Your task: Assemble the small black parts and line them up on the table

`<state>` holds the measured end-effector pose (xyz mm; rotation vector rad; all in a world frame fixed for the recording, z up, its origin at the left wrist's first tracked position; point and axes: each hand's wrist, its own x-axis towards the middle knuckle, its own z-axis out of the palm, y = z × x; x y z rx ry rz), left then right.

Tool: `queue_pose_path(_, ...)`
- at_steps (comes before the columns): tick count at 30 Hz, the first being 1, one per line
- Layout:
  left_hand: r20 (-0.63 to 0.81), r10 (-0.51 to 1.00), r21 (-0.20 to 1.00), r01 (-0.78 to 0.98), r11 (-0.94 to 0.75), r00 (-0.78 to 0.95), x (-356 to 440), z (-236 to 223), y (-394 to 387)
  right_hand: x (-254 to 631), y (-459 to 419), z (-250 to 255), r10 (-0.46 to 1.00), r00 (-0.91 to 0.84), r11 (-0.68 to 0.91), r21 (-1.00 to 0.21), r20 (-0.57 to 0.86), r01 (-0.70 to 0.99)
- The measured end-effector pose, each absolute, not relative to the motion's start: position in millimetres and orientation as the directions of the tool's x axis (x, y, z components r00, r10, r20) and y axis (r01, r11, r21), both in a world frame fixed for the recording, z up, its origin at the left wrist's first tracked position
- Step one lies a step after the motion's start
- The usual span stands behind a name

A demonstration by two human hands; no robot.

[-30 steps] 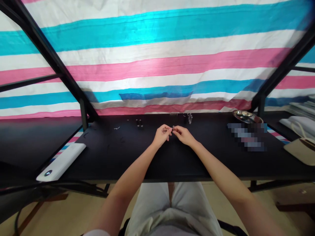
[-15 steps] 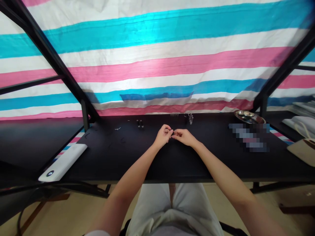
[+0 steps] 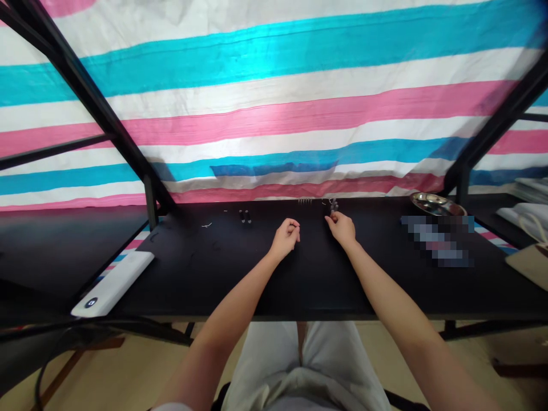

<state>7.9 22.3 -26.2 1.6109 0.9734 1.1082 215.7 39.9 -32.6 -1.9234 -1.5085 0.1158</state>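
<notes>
My left hand [image 3: 286, 237] is held above the middle of the black table [image 3: 240, 279], its fingers curled together; whatever they pinch is too small to make out. Farther right and toward the back edge, my right hand [image 3: 342, 227] reaches to a small cluster of greyish parts [image 3: 334, 204], its fingertips touching or just in front of it. The fingers partly hide the cluster's near end. Left of that hand, a row of small pale pieces [image 3: 305, 201] lies along the back edge. Two short dark pieces with light ends [image 3: 245, 216] lie side by side to the left.
A white box-shaped device with a round display [image 3: 113, 285] lies at the table's left edge. A shiny metal dish [image 3: 437, 204] stands at the back right, beside a blurred-out patch. Thin white scraps [image 3: 206, 225] lie at left. A striped sheet [image 3: 274, 125] hangs behind.
My right hand has parted from the left and moved right and slightly back to the greyish cluster. My left hand has stayed nearly in place, fingers still curled.
</notes>
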Motion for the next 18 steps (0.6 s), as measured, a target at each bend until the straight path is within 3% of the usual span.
queue_pose_path(18,0.222,0.930,0.959,0.106,-0.262,0.294,8.9,-25.3,21.0,210.7,44.4,-29.7,0.913,0.335,-0.171,-0.527,0.233,0.832)
